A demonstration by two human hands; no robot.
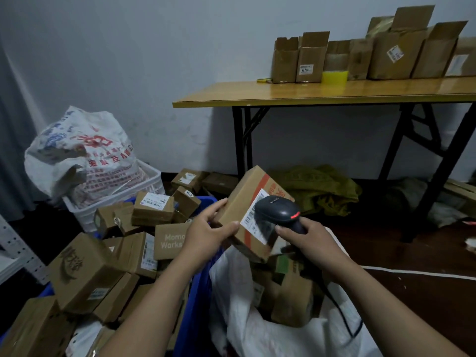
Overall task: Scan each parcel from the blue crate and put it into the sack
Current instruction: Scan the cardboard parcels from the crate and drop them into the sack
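My left hand (206, 234) grips a brown cardboard parcel (244, 199) with a white barcode label and an orange stripe, holding it tilted above the sack. My right hand (306, 238) grips a black handheld scanner (279, 212), its head right over the parcel's label, a red light glowing on it. The blue crate (198, 287), heaped with several cardboard parcels, stands at the lower left. The open white sack (257, 328) sits just right of the crate, under my hands, with several parcels inside.
A stuffed white printed sack (82, 155) lies in a white bin at the back left. A folding wooden table (322, 94) carries open cartons and yellow tape. Green cloth (319, 186) lies under it. Metal shelving (15, 251) stands at the far left. Dark floor extends right.
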